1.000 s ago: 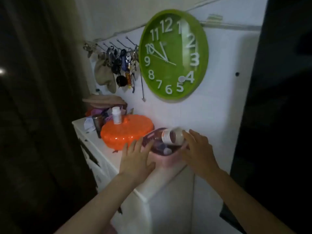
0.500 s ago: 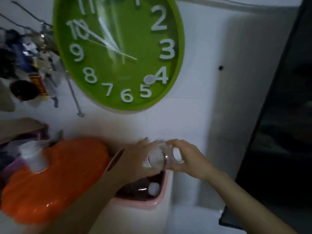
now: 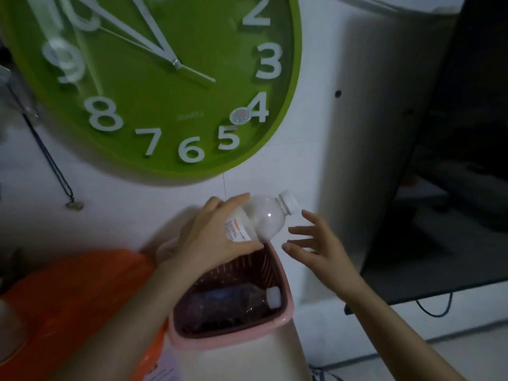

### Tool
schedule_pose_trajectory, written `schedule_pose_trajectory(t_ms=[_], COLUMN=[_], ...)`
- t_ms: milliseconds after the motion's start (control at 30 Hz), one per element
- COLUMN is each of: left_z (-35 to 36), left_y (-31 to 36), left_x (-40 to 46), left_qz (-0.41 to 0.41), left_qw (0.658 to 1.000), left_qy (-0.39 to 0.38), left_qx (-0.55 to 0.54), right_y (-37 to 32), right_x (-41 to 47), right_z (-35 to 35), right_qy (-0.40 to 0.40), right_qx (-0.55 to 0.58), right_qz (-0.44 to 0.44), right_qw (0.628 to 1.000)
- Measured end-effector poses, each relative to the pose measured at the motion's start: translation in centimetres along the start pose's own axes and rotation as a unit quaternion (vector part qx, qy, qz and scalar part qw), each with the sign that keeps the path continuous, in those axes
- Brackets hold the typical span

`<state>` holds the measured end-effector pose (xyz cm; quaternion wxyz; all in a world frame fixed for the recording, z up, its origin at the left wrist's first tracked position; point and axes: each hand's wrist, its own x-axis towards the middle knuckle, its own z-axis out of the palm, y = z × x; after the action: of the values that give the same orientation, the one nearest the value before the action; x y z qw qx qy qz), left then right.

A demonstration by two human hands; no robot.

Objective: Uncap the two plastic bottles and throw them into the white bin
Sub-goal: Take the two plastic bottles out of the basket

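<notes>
My left hand (image 3: 211,237) grips a clear plastic bottle (image 3: 264,218) by its labelled lower body, above the far rim of a pink basket (image 3: 233,340). The bottle tilts up to the right and its white cap (image 3: 288,200) is on. My right hand (image 3: 319,243) hovers just right of the bottle, fingers spread, touching nothing. A second bottle (image 3: 233,301) lies on its side inside the basket, with a white cap (image 3: 274,296) at its right end. No white bin shows.
A large green wall clock (image 3: 154,86) hangs on the white wall above. An orange lid or container (image 3: 74,303) sits left of the basket. A dark screen (image 3: 450,149) stands at the right, with cables below it. A cord with a pendant (image 3: 73,205) hangs at left.
The view has moved closer. My left hand has lifted the bottle up out of the basket. My right hand has let go of its cap end and drawn away, fingers spread.
</notes>
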<state>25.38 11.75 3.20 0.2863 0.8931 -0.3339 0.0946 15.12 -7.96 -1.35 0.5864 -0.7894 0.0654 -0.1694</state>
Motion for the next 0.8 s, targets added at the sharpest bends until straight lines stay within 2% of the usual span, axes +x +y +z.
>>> schedule_pose_trajectory(t_ms=[100, 200, 333, 433, 567, 667, 800], left_z=[-1.5, -2.0, -2.5, -2.9, -3.3, -3.6, -3.6], left_y=[-0.2, -0.7, -1.9, -2.4, -2.0, -1.1, 1.5], left_x=[-0.3, -1.3, -2.9, -3.5, -3.7, -3.9, -3.8], left_qz=[-0.009, -0.022, -0.037, -0.034, -0.041, -0.043, -0.033], left_qw=[0.999, 0.997, 0.993, 0.993, 0.992, 0.992, 0.993], left_qy=[0.027, 0.042, 0.053, 0.06, 0.078, 0.091, 0.101], left_qx=[0.024, 0.062, 0.094, 0.099, 0.085, 0.073, 0.043], right_y=[0.5, 0.3, 0.3, 0.7, 0.6, -0.3, -0.9], right_x=[-1.9, -2.6, -1.9, -1.6, -2.2, -3.4, -5.4], right_z=[1.6, 3.2, 5.2, 5.7, 5.2, 3.9, 0.7], right_qy=[-0.028, -0.093, -0.173, -0.191, -0.147, -0.072, 0.004], right_qx=[-0.095, -0.275, -0.44, -0.47, -0.437, -0.312, -0.148], right_qz=[-0.029, -0.09, -0.042, -0.025, -0.067, -0.104, -0.093], right_qw=[0.995, 0.953, 0.88, 0.861, 0.885, 0.942, 0.985])
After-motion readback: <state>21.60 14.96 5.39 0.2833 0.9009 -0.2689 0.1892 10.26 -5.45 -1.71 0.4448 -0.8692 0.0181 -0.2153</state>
